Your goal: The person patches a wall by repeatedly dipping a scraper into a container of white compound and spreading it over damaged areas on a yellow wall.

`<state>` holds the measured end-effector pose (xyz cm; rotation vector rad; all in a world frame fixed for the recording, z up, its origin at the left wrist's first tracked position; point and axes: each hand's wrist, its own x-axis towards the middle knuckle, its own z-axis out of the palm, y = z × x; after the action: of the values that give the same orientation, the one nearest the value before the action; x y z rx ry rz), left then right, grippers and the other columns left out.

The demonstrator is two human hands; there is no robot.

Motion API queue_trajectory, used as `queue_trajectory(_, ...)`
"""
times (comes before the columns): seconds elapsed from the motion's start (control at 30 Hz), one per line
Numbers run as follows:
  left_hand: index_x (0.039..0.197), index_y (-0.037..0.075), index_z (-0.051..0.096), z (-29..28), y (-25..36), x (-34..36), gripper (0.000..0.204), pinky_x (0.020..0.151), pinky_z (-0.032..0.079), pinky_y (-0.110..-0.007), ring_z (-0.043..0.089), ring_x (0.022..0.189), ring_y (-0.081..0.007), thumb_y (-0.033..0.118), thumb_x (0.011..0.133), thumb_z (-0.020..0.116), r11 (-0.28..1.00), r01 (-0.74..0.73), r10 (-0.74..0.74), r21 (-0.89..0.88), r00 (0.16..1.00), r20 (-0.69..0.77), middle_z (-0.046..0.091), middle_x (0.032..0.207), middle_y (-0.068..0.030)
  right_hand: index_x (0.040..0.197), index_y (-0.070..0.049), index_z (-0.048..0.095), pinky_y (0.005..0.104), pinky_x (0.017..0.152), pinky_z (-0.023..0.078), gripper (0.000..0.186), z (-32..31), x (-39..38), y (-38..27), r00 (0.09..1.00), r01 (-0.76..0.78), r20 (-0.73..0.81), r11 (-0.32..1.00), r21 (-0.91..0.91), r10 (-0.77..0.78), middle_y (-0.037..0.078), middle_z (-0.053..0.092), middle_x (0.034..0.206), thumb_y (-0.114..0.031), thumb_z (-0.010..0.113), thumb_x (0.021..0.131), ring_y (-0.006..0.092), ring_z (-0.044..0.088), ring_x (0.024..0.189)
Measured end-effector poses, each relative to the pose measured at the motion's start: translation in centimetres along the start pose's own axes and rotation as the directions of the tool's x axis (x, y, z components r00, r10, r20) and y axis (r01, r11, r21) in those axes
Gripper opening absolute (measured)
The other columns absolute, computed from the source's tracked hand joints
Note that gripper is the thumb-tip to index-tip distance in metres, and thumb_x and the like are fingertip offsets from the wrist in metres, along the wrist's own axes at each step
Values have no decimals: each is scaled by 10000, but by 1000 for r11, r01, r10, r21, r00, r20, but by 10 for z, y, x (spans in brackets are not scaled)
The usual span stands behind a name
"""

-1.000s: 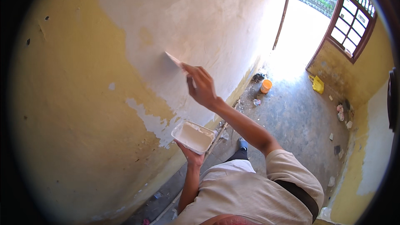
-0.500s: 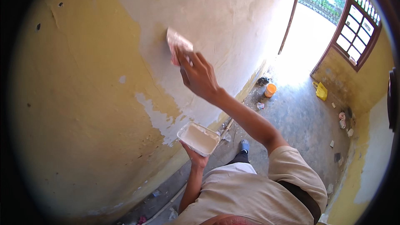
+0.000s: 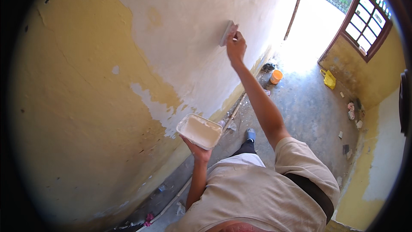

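Note:
With my right arm stretched up, my right hand (image 3: 236, 48) grips a putty knife (image 3: 226, 33), its wide blade against the whitish coated part of the wall (image 3: 184, 25). Low in front of my body, my left hand (image 3: 198, 150) supports a white rectangular tub (image 3: 200, 132) from beneath, fingers mostly hidden under it. Pale putty lies inside the tub and is smeared on its rim. To the left, the wall keeps its old yellow paint (image 3: 77, 103), with a ragged border where the whitish coat begins.
An orange bucket (image 3: 276, 76) and a black bag (image 3: 268, 67) stand near the wall's foot. A yellow bag (image 3: 328, 79) lies by the right wall among scattered debris. A pole (image 3: 235, 112) runs along the wall base. A bright doorway (image 3: 319, 21) opens at the far right.
My right hand has swept the putty knife rightward and slightly up across the wall. My left hand and the tub have shifted only slightly in the picture.

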<state>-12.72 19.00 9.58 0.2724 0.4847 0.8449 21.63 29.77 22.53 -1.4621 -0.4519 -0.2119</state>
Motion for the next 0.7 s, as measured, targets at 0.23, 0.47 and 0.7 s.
queue_trajectory(0.23,1580,229,369,11,-2,1,822,1215,314,-498,416,1449,-258,789,979,325,989,-109,111,104,994,-10,434,1577,-9,1058,33,643,365,620,516,134,-27,-145,-76,745,478,383,837,266,-547,198,635,841,-14,649,932,290,661,709)
queue_trajectory(0.47,1576,228,372,0,-4,0,842,1198,343,-494,438,1435,-276,809,970,298,999,-44,44,-13,999,9,455,1562,-34,988,42,650,442,657,518,142,-125,-192,-71,466,70,882,990,-124,78,276,660,792,-83,635,922,433,654,684)
queue_trajectory(0.7,1577,205,369,-6,-9,2,844,1144,432,-471,507,1377,-273,794,987,235,993,-32,31,110,999,16,493,1527,-65,1037,47,676,375,633,515,190,-128,-216,-51,346,18,896,953,-302,278,188,646,713,-116,659,942,195,669,655)
